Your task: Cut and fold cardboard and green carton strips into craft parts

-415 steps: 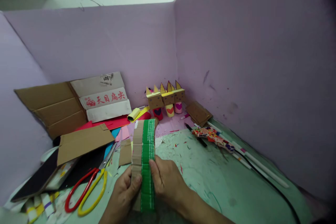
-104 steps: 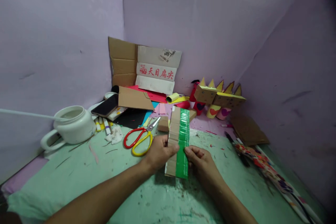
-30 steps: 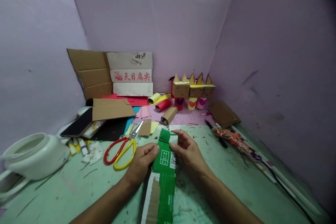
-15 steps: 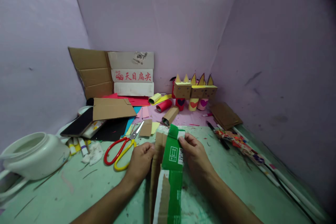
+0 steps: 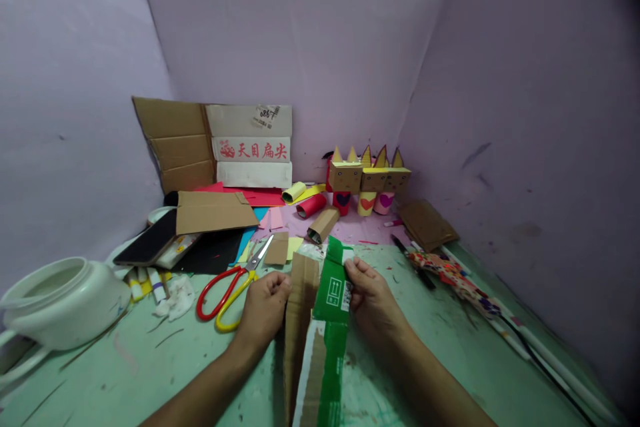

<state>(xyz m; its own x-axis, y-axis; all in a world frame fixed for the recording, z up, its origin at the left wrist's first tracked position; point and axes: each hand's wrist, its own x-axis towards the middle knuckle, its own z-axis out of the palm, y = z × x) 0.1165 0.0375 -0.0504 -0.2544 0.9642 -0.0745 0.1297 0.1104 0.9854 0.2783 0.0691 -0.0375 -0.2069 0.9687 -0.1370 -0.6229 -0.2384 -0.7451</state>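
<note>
A folded cardboard piece with a green printed face [image 5: 333,290] and a bare brown side [image 5: 300,313] stands between my hands near the front of the green table. My left hand [image 5: 267,300] pinches the brown side at its left edge. My right hand [image 5: 373,293] grips the green side near its top right corner, thumb on the printed face. A gap shows between the two sides at the top. Left of my left hand lie scissors [image 5: 235,290] with one red and one yellow handle, their blades pointing away.
A white pot [image 5: 65,307] stands at the left. Cardboard sheets [image 5: 215,210], a black phone-like slab [image 5: 147,237] and paper tubes [image 5: 323,223] lie behind. Box-headed figures [image 5: 345,177] stand at the back; a patterned glue-gun-like tool [image 5: 455,277] with a cord lies right.
The brown and green sides have come further apart at the top. My left hand has shifted slightly left, and the view has tilted up a little.
</note>
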